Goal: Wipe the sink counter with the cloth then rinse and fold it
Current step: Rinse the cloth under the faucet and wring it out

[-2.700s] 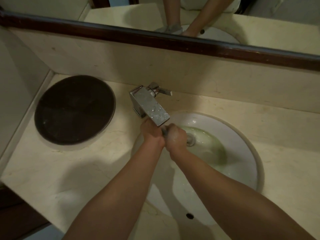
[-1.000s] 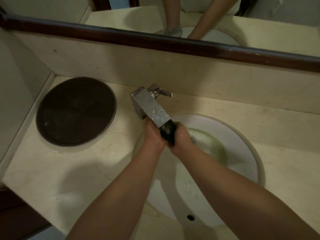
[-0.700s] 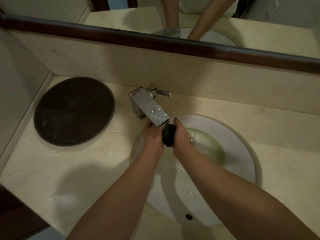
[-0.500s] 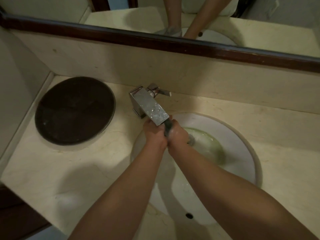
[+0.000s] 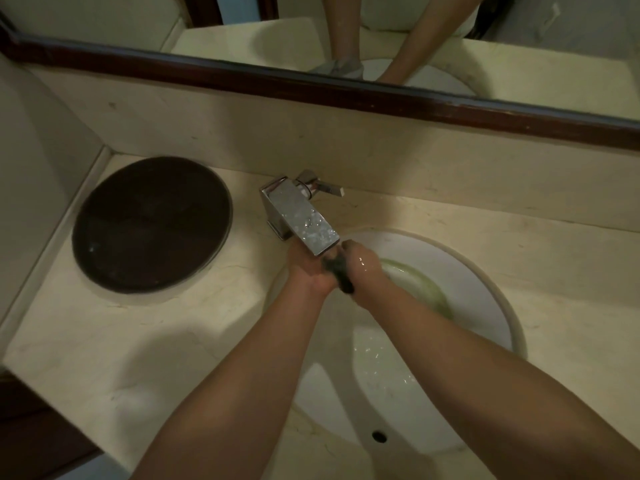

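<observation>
Both hands, the left hand (image 5: 310, 268) and the right hand (image 5: 363, 263), clench the dark cloth (image 5: 341, 275) under the faucet (image 5: 299, 216) spout, over the sink (image 5: 485, 282). Rinsing looks underway; folding remains. The cream bench (image 5: 104, 341) appears wiped, with a dark round tray (image 5: 152, 223) at left, below a mirror (image 5: 346, 39).

The dark cloth (image 5: 338, 271), wet and bunched into a narrow wad, sits pressed between the fingers (image 5: 349, 249) of both hands.
</observation>
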### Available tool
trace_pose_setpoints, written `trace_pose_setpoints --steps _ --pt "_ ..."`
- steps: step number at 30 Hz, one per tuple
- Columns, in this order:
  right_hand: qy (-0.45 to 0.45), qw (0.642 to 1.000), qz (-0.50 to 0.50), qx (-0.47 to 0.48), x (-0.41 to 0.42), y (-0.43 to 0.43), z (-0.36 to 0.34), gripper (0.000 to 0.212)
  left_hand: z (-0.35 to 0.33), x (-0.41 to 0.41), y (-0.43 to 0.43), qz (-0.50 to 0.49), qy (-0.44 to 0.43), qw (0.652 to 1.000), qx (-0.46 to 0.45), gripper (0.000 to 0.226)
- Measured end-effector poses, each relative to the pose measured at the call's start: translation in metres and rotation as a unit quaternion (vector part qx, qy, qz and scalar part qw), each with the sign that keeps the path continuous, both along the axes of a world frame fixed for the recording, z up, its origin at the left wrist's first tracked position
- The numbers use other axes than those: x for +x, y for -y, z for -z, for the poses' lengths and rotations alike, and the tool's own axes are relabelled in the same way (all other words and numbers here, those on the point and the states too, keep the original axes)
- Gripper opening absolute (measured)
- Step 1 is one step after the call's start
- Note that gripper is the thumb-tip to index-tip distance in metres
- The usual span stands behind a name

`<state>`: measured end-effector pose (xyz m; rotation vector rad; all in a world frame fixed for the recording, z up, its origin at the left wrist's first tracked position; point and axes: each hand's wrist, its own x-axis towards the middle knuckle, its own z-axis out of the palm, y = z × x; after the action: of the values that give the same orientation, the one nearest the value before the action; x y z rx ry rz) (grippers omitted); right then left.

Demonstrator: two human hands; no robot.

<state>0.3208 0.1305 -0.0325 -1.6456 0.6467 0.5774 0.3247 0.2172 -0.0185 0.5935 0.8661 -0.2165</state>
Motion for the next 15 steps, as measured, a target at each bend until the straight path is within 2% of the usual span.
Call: trace_pose_setpoints --steps 2,3,5,7,11,12,15 --pt "-0.025 1.0 0.005 -0.001 0.005 0.007 0.001 0.019 0.007 -0.002 0.001 -0.008 0.005 1.0 -0.027 0.039" --pt "-0.024 1.0 0.0 -0.012 0.007 0.011 0.0 0.025 0.005 -0.003 0.001 -0.002 0.012 0.999 -0.03 0.039" --pt "0.046 0.994 -0.036 -0.093 0.006 0.018 0.0 0.035 0.004 -0.003 -0.001 0.017 0.034 0.998 -0.046 0.048" --pt "0.135 0.98 -0.03 -0.144 0.0 0.024 -0.002 0.031 0.003 -0.003 -0.004 0.046 0.043 0.996 -0.061 0.044" --pt "0.133 0.984 -0.082 -0.083 -0.009 0.031 -0.004 0.021 -0.001 -0.004 -0.012 0.09 0.04 0.995 -0.027 0.026" --pt "0.134 0.98 -0.103 -0.101 -0.008 0.032 -0.006 0.021 0.001 -0.005 -0.014 0.103 0.046 0.993 -0.021 0.023" --pt "0.111 0.983 -0.113 -0.097 -0.004 0.039 -0.009 0.031 0.006 -0.011 -0.021 0.15 0.074 0.986 0.02 0.017"
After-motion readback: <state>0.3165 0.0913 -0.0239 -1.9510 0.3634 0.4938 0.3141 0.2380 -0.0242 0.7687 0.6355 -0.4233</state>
